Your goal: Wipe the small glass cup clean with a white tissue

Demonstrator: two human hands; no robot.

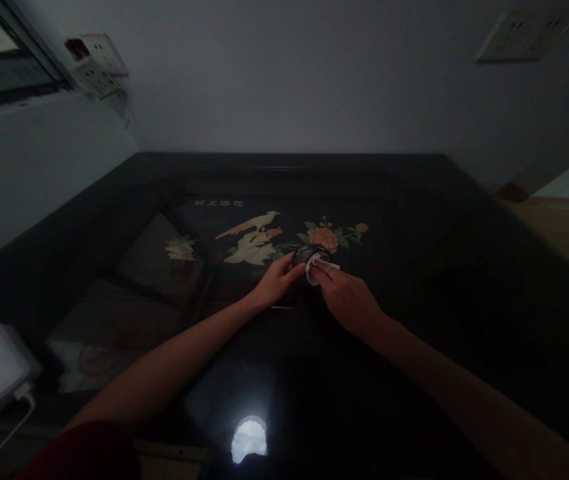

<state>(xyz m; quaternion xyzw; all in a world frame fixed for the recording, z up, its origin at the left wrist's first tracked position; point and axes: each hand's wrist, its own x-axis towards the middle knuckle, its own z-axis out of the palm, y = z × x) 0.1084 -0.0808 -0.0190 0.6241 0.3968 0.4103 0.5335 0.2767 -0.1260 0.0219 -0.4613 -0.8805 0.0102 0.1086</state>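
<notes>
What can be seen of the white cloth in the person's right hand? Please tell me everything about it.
The white cloth looks small, thin and crumpled; it may be tissue paper. The right hand grips it, and a pale edge sticks out beside the fingers. It appears to touch the dark, shiny object in the left hand, over the black table. Dim light hides its texture.

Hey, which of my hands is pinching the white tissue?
Your right hand: it pinches the white tissue, whereas your left hand grips the dark object.
</notes>
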